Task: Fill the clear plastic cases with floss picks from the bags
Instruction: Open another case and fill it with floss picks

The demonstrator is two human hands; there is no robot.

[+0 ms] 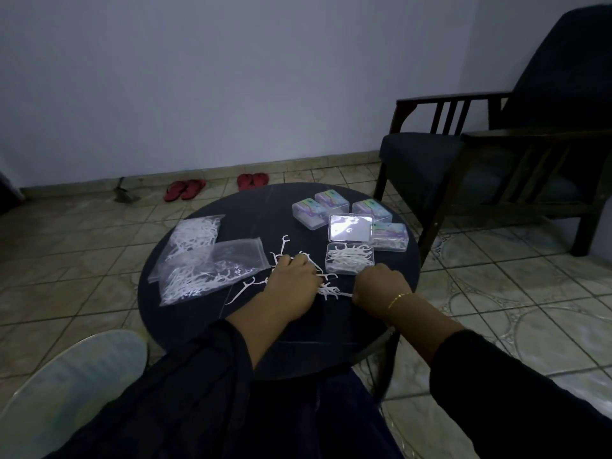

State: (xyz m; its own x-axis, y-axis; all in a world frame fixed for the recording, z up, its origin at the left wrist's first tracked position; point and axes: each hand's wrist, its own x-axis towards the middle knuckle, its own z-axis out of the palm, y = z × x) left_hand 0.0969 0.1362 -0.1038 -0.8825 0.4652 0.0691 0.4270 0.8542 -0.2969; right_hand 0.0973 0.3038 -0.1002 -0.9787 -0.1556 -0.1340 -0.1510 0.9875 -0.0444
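Note:
An open clear case [349, 262] holding white floss picks sits on the round dark table [205, 326], its lid [350, 232] standing up behind it. Loose floss picks [328, 288] lie scattered in front of it. My left hand [293, 279] rests palm down on the loose picks, fingers curled over some of them. My right hand [379, 286], with a gold bracelet, is closed on a few picks just below the case. Three clear bags lie at the left: one with picks at the back [195, 235], one nearly empty [238, 256], one with picks in front [188, 283].
Several closed cases [309, 213] with coloured labels stand behind and right of the open case. A dark wooden armchair [496, 160] is at the right. Red sandals [183, 189] lie by the wall. A pale round seat [66, 385] is at lower left.

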